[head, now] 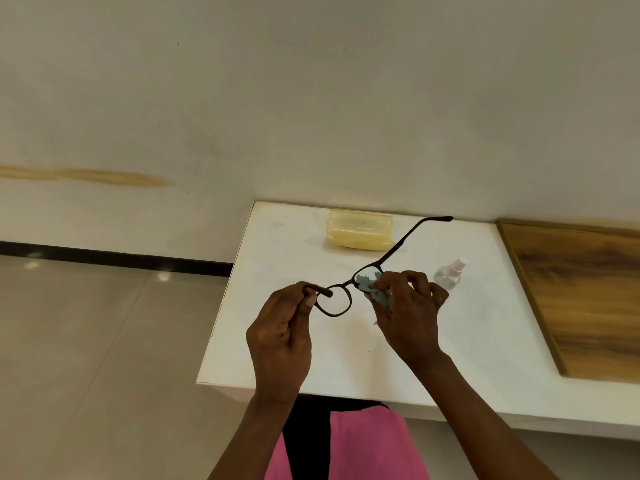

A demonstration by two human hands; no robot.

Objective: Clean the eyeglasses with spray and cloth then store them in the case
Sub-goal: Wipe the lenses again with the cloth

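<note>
We see a white table (277,348) by a pale wall. The yellow case (360,233) sits shut at the far side, and the spray (450,273) lies to the right. Our left hand (280,341) pinches the left end of the glasses (337,301), up over the table. Our right hand (410,317) squeezes the cloth (375,292) on the right lens. We think wiping is the step now. Next, the left lens needs a rub.

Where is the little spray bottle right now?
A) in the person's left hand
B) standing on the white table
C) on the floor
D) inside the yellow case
B: the spray bottle stands on the white table, just beyond the right hand, which holds the cloth instead.
</note>
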